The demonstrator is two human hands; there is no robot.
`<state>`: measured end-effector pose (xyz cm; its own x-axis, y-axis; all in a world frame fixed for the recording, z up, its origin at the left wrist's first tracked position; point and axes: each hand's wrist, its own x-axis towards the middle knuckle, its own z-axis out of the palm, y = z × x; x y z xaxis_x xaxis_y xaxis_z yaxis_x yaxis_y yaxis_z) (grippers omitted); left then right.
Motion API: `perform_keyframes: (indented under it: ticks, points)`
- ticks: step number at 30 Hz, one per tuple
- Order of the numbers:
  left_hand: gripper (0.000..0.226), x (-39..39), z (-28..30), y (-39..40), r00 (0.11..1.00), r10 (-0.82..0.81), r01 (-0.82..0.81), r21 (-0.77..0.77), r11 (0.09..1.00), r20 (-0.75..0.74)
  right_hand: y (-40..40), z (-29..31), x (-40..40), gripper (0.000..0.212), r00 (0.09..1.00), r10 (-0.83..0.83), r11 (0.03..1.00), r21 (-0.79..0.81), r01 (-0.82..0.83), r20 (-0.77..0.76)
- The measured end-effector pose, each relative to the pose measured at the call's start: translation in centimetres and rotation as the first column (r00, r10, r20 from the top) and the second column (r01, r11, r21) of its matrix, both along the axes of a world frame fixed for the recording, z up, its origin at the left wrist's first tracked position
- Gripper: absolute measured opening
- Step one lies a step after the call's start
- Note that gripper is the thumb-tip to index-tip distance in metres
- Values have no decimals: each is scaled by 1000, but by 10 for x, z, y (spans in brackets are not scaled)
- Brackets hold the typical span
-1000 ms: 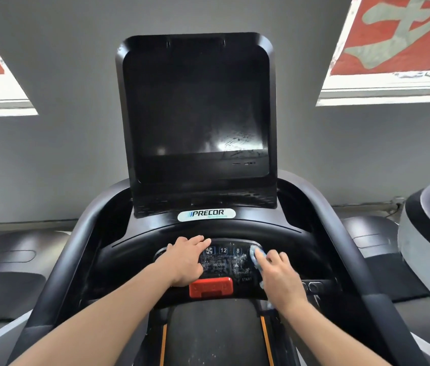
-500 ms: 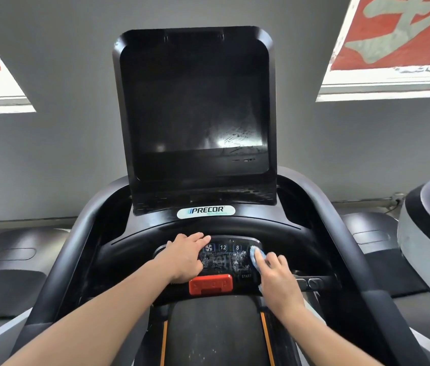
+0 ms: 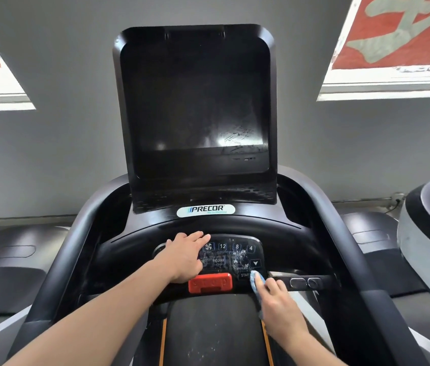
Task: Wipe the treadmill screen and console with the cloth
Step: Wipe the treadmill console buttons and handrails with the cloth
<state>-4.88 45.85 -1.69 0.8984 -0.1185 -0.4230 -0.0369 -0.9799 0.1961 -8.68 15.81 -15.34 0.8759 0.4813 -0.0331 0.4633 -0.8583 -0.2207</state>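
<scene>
The black treadmill screen (image 3: pixel 195 101) stands upright in front of me, with smudges in its lower right corner. Below it lies the console button panel (image 3: pixel 231 256), streaked with wet marks. My right hand (image 3: pixel 278 299) grips a blue cloth (image 3: pixel 256 282) and presses it on the panel's lower right corner, near the START label. My left hand (image 3: pixel 186 256) lies flat on the left part of the panel, fingers together, holding nothing.
A red stop clip (image 3: pixel 210 282) sits below the panel between my hands. Two oval buttons (image 3: pixel 305 283) sit on the bar to the right. Curved handrails (image 3: pixel 340 233) frame the console. Another machine (image 3: pixel 427 233) stands at the right. The belt (image 3: pixel 214 334) runs below.
My right hand has slid with the cloth down and to the right, from the panel's upper right buttons to its lower right corner. My left hand has stayed in place.
</scene>
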Motion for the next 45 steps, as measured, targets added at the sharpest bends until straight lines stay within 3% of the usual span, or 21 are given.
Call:
perform_keyframes:
  ticks: [2,6,12,16,20,24,28,30,33,36,39,41,45]
  points:
    - [76,0,-1,0,1000,-3,3,-2,1000,4,-3,14,16,102,997,-18,999,44,15,69]
    - [76,1,0,1,1000,5,-5,-8,1000,-3,9,21,15,89,995,-92,995,30,91,31]
    - [76,0,-1,-1,1000,-2,2,8,1000,-1,7,8,2,92,997,-17,1000,19,16,69]
    - [75,2,-1,0,1000,-3,3,8,1000,-5,26,13,-5,69,997,-78,997,8,78,-3]
    - [77,0,-2,0,1000,-5,5,9,1000,11,37,10,-17,105,998,54,998,11,-54,-17]
    - [77,1,-3,0,1000,-2,2,13,1000,2,7,10,11,68,993,-91,993,-64,96,70]
    - [77,1,-4,0,1000,-5,5,18,1000,2,51,17,-14,73,998,-58,994,-92,54,-37]
    - [77,0,-2,0,1000,-10,10,23,1000,6,54,15,-18,93,996,48,997,-55,-52,-80]
    - [76,0,-2,-1,1000,-10,10,20,1000,-5,21,6,2,89,1000,5,996,-92,-3,23]
    - [76,0,-2,-1,1000,-6,6,19,1000,-5,26,19,3,90,990,-141,990,-13,141,-6]
    - [76,0,-4,0,1000,-10,10,17,1000,5,61,24,-22,96,999,-43,999,26,44,-25]
    - [76,0,-3,0,1000,-12,12,19,1000,4,53,18,-18,85,999,35,999,33,-35,3]
    - [76,1,-3,-1,1000,-11,10,21,1000,4,19,23,25,79,991,-70,989,-121,84,114]
